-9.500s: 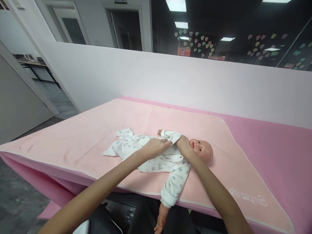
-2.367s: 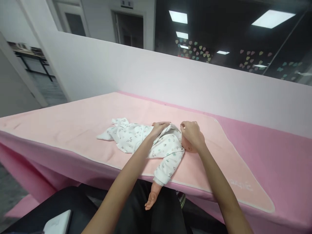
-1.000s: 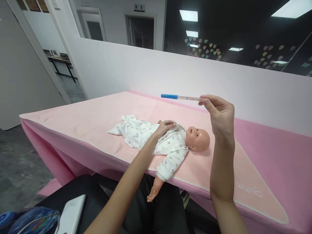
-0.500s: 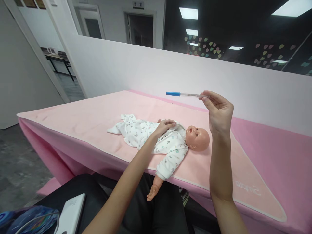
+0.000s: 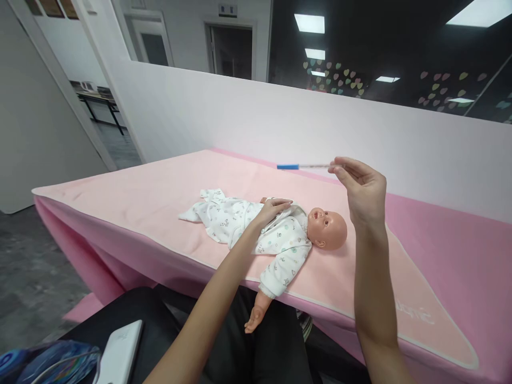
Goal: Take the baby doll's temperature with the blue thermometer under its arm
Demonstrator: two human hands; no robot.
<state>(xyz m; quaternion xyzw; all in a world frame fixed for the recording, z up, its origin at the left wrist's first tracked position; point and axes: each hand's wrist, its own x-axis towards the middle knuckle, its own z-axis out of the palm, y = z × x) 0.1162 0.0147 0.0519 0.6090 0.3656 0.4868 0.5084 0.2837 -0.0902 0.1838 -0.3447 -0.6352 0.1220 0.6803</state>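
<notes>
A baby doll [image 5: 326, 229] lies on its back in a white printed outfit [image 5: 236, 216], its head to the right. My left hand [image 5: 272, 212] rests on the doll's chest at the outfit's front, fingers stretched out and lying flat. Above the table, my right hand [image 5: 362, 186] pinches the end of a slim clear thermometer [image 5: 314, 166] between thumb and fingers. The thermometer is held level, with its blue cap [image 5: 288, 167] pointing left. One doll arm [image 5: 258, 312] hangs over the near table edge.
A pale pink mat [image 5: 132, 200] covers much of the table, over a darker pink cloth [image 5: 452, 229]. A low white wall [image 5: 240, 114] runs behind it. At lower left are a white power bank [image 5: 120, 352] and a shiny blue item [image 5: 60, 360].
My right hand has lowered slightly and shifted a little right with the thermometer. My left hand stays on the doll's chest. The whole view has shifted slightly.
</notes>
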